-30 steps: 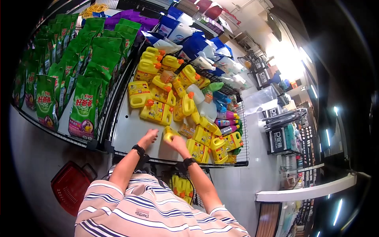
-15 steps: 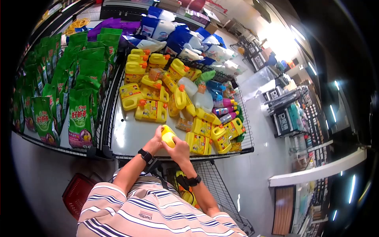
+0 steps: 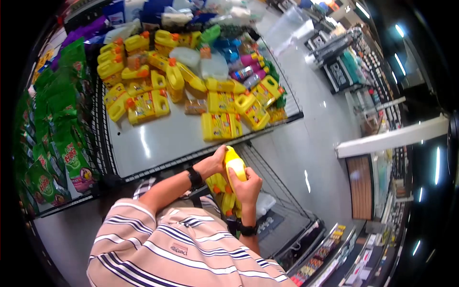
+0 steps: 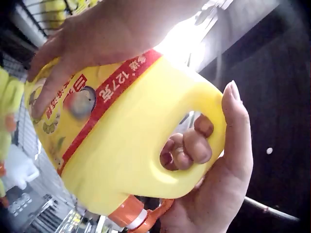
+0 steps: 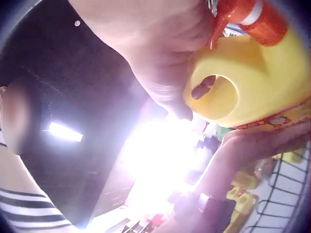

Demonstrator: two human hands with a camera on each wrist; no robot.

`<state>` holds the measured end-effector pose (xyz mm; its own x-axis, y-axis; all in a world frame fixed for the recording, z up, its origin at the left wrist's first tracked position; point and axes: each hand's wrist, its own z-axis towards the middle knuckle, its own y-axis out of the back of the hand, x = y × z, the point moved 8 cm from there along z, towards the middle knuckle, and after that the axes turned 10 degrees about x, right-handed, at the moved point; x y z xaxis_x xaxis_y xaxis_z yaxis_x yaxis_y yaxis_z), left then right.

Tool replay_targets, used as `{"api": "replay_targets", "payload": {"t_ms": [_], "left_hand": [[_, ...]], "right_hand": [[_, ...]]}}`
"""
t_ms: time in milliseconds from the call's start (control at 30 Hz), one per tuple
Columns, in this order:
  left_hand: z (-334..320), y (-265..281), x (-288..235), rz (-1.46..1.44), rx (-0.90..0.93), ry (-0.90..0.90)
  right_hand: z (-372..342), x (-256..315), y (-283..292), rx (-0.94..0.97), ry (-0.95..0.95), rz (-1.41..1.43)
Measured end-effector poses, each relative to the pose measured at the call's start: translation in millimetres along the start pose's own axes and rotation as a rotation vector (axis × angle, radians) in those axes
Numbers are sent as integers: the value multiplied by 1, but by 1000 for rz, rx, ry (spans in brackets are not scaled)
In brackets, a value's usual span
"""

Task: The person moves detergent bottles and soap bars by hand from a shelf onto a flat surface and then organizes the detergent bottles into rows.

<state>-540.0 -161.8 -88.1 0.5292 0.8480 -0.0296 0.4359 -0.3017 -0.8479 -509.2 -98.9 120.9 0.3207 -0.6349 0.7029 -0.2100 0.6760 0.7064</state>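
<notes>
A yellow detergent jug [image 3: 234, 165] with an orange cap [image 4: 127, 212] is held between both hands, over the wire shopping cart [image 3: 277, 182] in the head view. My right hand [image 3: 247, 187] grips its loop handle, fingers passing through the opening [image 5: 216, 97]. My left hand [image 4: 104, 36] holds the jug's body by the printed label [image 4: 87, 99], near the base. In the right wrist view the left hand [image 5: 243, 145] lies along the label side. Inside the cart are more yellow jugs [image 3: 218, 184].
Many yellow jugs [image 3: 148, 106] lie in a wire-sided display bin [image 3: 143, 143], beside clear jugs [image 3: 213, 70] and purple bottles [image 3: 244, 72]. Green detergent bags [image 3: 60, 124] stand to the left. Grey floor [image 3: 306, 143] runs along the right.
The left hand, apart from the jug one second ago, has taken hold of it. Both hands have carried the jug from over the bin towards the cart, and the view has turned right.
</notes>
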Motion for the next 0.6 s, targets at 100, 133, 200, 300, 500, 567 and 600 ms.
{"api": "replay_targets", "payload": {"t_ms": [100,133,200,300,500,567,600], "left_hand": [[50,2,42,123,3,54],[67,5,54,153,8,71],[97,14,75,214,13,89],[133,28,101,302,40,92],[119,43,103,216,-212,211],[129,46,97,187,-211,209],[133,45,92,166,-206,208]], "right_hand": [[-14,-57,8,-10,-95,-44],[-18,-72,11,-13,-127,-55],[-25,-114,10,28,-186,7],[-27,-180,7,73,-287,18],[4,-248,-3,143,-323,-54],[20,-238,-11,191,-278,-89],[28,-232,-17,234,-251,-136]]}}
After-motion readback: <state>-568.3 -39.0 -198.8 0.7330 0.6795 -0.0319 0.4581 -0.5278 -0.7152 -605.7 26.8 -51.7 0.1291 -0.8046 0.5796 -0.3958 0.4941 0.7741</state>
